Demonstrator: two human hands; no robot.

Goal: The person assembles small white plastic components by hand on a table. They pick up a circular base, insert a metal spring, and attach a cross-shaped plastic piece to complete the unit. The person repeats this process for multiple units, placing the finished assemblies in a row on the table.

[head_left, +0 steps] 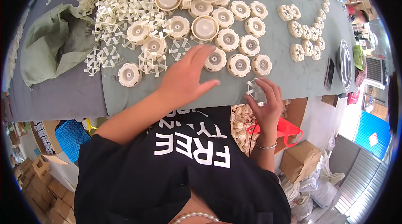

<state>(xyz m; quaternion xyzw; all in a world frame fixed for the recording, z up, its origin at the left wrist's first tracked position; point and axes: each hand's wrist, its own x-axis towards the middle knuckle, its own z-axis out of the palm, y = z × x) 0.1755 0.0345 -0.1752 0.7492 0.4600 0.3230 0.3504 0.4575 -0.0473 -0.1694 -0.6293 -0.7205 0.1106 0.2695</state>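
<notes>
My left hand (185,74) reaches over the table with its fingers stretched and thumb apart, holding nothing. Its fingertips are beside a round cream plastic housing (215,60) with a coil spring inside; whether they touch it I cannot tell. Near the table's front edge, my right hand (268,104) pinches a small white spoked plastic piece (251,88) between thumb and fingers. Just beyond it stand several more round housings in loose rows, among them one housing (261,65) close to the right hand. A spoked white ring (180,49) lies left of the left fingertips.
A heap of white spoked pieces (121,10) covers the back left, beside a green cloth sack (54,44). Assembled cream parts (297,52) stand in rows at right, near a phone (329,74) and a metal tray (345,65). Below the edge is a box of cream parts (239,123).
</notes>
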